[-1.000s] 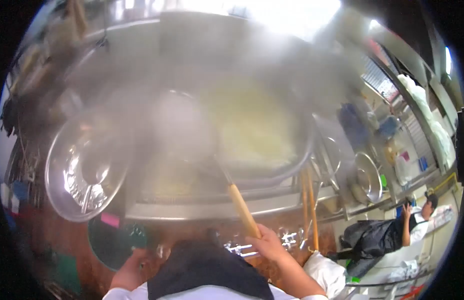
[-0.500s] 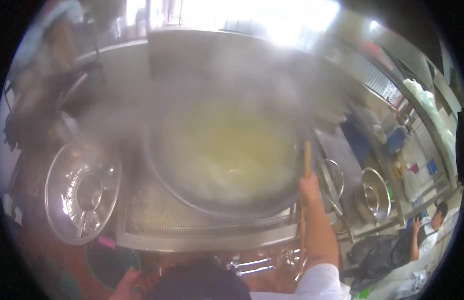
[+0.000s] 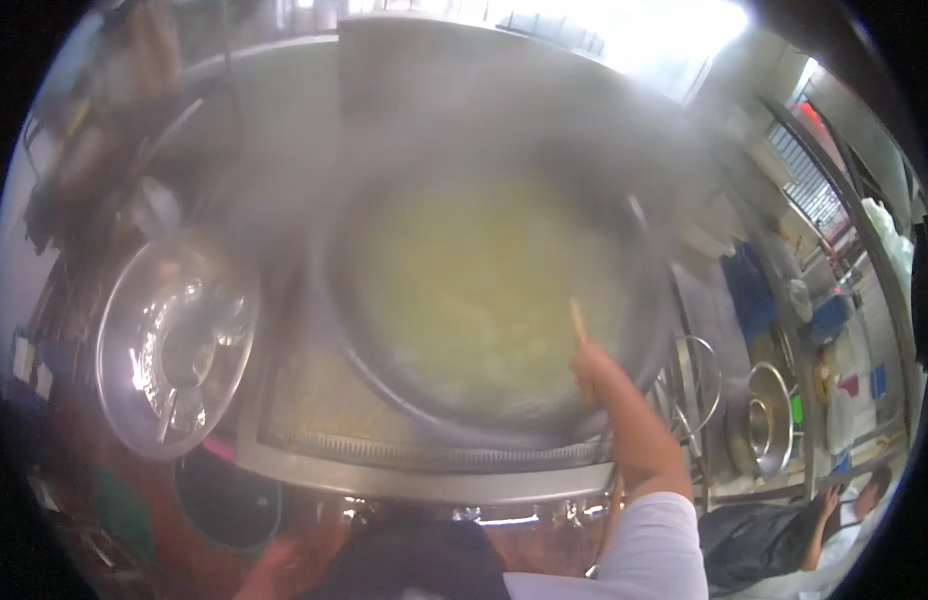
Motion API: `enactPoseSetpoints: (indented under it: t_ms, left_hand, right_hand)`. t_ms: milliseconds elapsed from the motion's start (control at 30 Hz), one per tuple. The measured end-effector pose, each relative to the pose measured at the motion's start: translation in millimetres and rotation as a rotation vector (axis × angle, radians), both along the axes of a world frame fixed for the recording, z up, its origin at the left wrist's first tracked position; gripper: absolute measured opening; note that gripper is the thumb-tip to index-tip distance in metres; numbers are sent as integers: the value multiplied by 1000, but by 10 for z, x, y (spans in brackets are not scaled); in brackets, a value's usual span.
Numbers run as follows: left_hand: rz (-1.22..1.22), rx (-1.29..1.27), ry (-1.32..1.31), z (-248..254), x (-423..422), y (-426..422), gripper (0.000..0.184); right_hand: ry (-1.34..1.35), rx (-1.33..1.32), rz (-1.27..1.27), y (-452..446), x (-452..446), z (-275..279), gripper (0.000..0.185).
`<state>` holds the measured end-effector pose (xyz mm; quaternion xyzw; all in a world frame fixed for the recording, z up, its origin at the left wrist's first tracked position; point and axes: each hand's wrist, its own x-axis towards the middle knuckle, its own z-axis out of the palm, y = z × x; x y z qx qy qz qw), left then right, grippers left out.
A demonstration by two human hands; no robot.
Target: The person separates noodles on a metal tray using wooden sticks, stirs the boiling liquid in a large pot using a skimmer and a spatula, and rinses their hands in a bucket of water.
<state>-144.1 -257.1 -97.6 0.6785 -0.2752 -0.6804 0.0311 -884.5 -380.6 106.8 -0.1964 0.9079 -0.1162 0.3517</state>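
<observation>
Over a steaming pot (image 3: pixel 404 410), the right hand (image 3: pixel 594 372) grips a wooden handle (image 3: pixel 578 324).
Its fingers (image 3: pixel 585 366) curl round it; those of the left hand (image 3: pixel 269 568) are too blurred to tell.

Tilted wooden handle (image 3: pixel 579 323) over a wide, steaming pot (image 3: pixel 382 394)

One head-worn camera looks forward and down into the pan (image 3: pixel 404 408) from nearby.
</observation>
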Motion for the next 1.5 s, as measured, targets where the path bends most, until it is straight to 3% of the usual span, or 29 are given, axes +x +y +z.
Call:
enactPoseSetpoints:
  t_ms: [100,167,233,300,500,667,800,867,967,1067,1167,1367,1500]
  left_hand:
    - [21,-7,-216,171,-195,24,28]
    - [-166,-48,-279,65,-119,-9,28]
    - [-296,3,-337,-182,38,-64,36]
    - [-331,45,-346,-304,117,-99,43]
    - [-375,23,-331,-535,307,-195,36]
    - [-400,-34,-325,-301,314,-244,31]
    - [-425,-3,-338,-413,434,-266,32]
    - [-426,-7,-393,-161,309,-299,32]
    - [-482,-52,-389,-573,439,-403,31]
    - [-818,-192,-352,-637,466,-529,39]
    - [-455,-173,-164,-398,386,-475,42]
    - [-683,-100,-338,254,183,-415,33]
    - [-587,-48,-242,-276,569,-382,24]
  right_hand:
    - [-51,92,151,94,236,64,19]
    - [-48,156,525,200,282,-84,15]
    - [-111,109,548,328,437,-118,11]
    - [-240,-42,218,486,857,142,9]
    - [-686,-220,89,968,1460,403,15]
    - [-1040,-333,-115,1487,1916,657,20]
    - [-1202,-447,-189,1863,2265,669,41]
    - [-1135,-470,-166,1998,2445,600,40]
    - [-1028,-509,-161,2152,2869,758,34]
    - [-825,-532,-96,2332,3127,510,32]
    - [-717,-631,-122,2546,3268,199,31]
    - [-399,-627,-4,2702,3580,66,37]
    - [-345,-596,86,2762,3723,457,34]
